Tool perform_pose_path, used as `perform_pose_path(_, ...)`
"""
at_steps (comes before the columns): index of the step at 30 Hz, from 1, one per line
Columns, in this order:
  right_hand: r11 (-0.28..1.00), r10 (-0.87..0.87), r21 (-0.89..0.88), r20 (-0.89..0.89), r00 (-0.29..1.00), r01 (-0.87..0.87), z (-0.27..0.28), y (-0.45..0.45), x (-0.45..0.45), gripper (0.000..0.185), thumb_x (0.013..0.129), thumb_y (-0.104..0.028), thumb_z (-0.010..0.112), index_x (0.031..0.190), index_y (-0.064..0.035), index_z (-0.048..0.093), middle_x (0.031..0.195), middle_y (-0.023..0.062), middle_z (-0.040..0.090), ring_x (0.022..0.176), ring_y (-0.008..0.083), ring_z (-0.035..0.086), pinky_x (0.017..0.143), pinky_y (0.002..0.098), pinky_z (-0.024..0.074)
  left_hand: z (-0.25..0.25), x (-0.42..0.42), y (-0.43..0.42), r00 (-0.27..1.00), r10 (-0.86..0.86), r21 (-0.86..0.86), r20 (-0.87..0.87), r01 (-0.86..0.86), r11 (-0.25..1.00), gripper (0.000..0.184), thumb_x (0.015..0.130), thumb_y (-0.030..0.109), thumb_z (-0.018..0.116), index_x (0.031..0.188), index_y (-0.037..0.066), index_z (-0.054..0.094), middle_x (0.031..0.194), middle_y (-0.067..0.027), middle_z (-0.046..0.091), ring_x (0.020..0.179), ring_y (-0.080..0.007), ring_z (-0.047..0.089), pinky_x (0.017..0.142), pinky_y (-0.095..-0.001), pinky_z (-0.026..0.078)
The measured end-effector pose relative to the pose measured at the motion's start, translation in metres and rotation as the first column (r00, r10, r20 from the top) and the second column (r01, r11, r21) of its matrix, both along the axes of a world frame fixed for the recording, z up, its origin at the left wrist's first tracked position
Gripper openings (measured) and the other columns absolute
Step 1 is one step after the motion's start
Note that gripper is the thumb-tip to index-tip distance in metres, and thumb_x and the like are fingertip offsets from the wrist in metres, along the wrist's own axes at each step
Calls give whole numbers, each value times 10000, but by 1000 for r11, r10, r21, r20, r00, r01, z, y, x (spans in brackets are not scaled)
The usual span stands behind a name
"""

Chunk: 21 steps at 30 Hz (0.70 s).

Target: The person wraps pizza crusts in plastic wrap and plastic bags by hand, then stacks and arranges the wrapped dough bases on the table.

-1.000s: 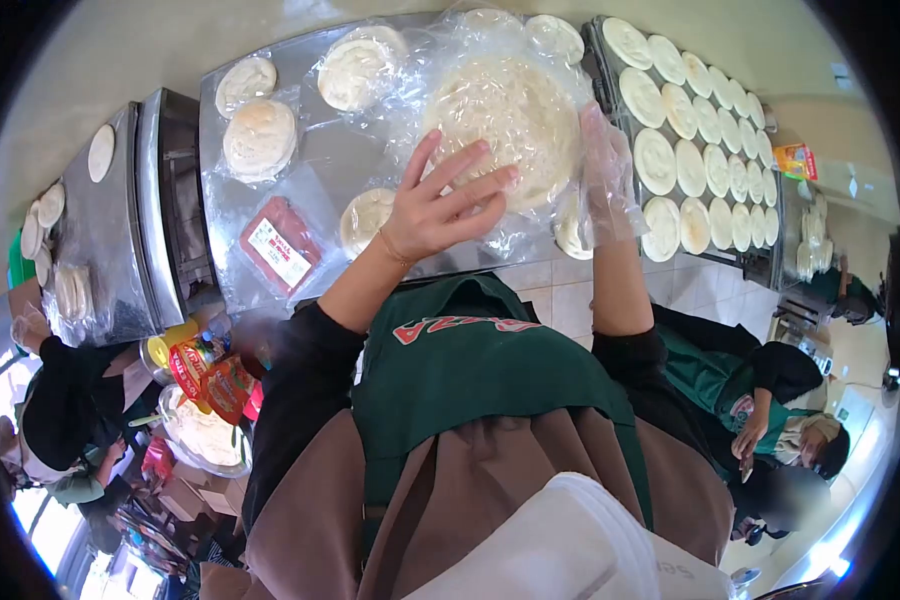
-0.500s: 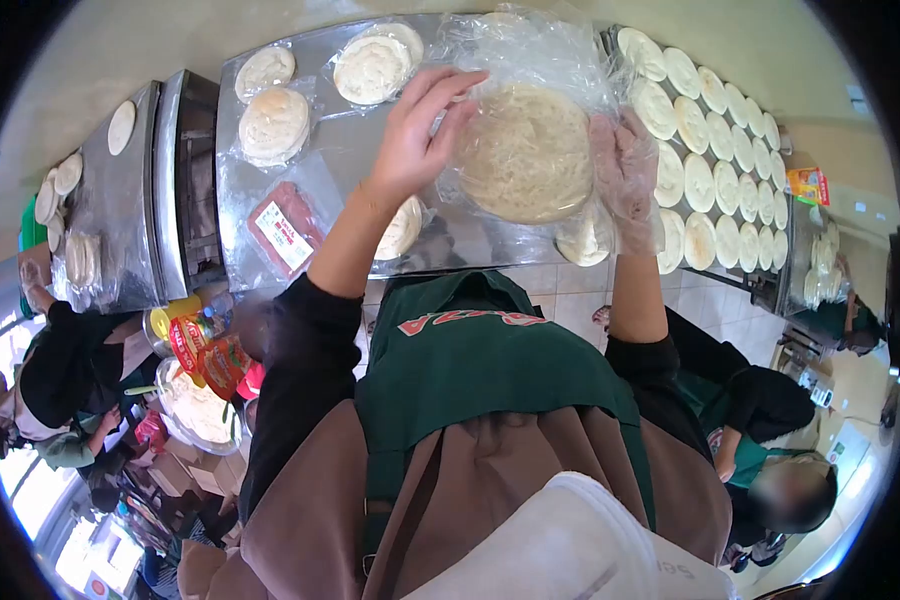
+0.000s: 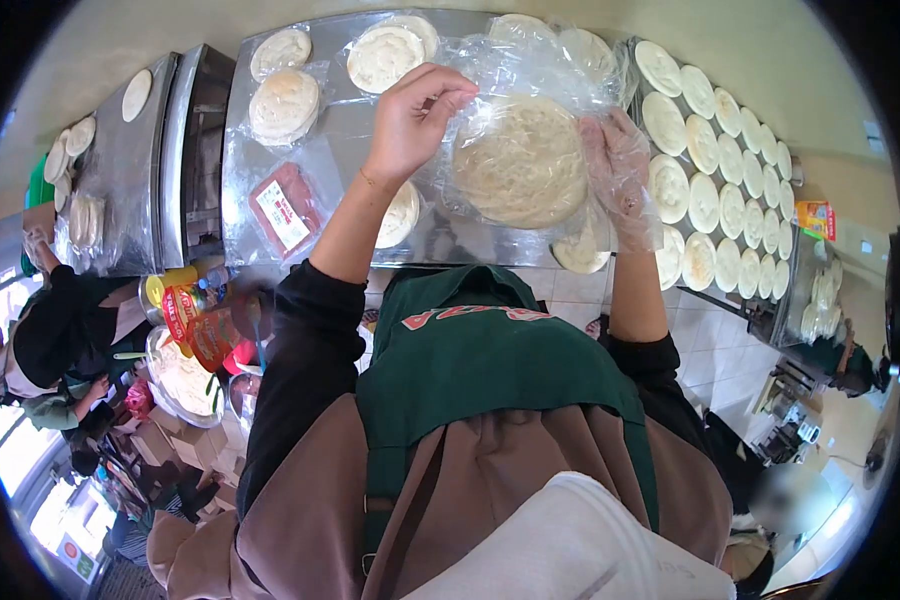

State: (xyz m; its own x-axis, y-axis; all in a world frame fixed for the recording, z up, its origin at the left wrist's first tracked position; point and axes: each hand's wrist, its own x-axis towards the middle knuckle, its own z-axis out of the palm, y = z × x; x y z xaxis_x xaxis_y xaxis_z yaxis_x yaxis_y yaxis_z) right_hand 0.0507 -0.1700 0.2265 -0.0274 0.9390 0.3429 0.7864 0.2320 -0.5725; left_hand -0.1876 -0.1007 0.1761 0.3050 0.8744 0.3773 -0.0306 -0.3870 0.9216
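Note:
A round flatbread (image 3: 520, 165) lies inside a clear plastic bag (image 3: 510, 70) on the metal table in front of me. My left hand (image 3: 417, 120), bare, pinches the bag's film at its upper left, thumb and fingers together. At the bag's right side is my right hand (image 3: 622, 178), in a clear plastic glove; its fingers curl against the film beside the bread's edge. Part of another flatbread (image 3: 580, 252) shows at the table's front edge, below the bag. Under my left forearm lies a bagged flatbread (image 3: 398, 215).
Bagged flatbreads (image 3: 284, 107) and a labelled pink packet (image 3: 285, 212) lie on the left of the metal table (image 3: 350, 145). Rows of flatbreads (image 3: 705, 205) cover the surface at right. A bowl of pale filling (image 3: 182, 375) stands at lower left. Other people are at both sides.
My left hand has closed from spread fingers to a pinch on the bag. The gloved right hand has lowered slightly. My view has shifted a little.

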Motion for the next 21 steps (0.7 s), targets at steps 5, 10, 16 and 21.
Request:
perform_pose_path(5, 994, -55, 98, 40, 998, 51, -30, 7, 12, 251, 906, -189, 534, 891, 36, 645, 818, 218, 604, 768, 372, 566, 718, 393, 448, 0, 10, -12, 897, 116, -164, 427, -50, 985, 63, 900, 3, 530, 940, 25, 573, 978, -81, 603, 851, -146, 589, 740, -269, 499)
perform_pose_path(10, 995, -77, 59, 3, 997, 76, -16, -1, 0, 264, 905, -194, 538, 879, 51, 631, 805, 211, 598, 761, 372, 571, 692, 393, 452, 6, 11, -25, 744, 469, -492, 476, -217, 843, 123, 887, 134, 599, 933, 74, 503, 984, -58, 578, 884, -118, 547, 742, -262, 474)
perform_pose_path(16, 984, -114, 144, 40, 993, 107, -13, -8, -18, 218, 894, -180, 555, 882, 21, 638, 921, 211, 599, 783, 380, 583, 680, 418, 466, -36, 32, -49, 801, 567, -96, -194, -591, 801, 259, 793, 214, 717, 817, 38, 528, 748, -6, 459, 661, -133, 383, 572, -258, 359)
perform_pose_path(21, 963, -112, 253, 78, 991, 89, -20, -10, -7, 202, 898, -193, 551, 913, -17, 649, 971, 214, 604, 809, 393, 594, 681, 442, 490, -38, 32, -38, 871, 491, -173, 9, -482, 859, 139, 865, 159, 646, 809, 59, 569, 683, 45, 491, 604, -42, 386, 550, -192, 343)
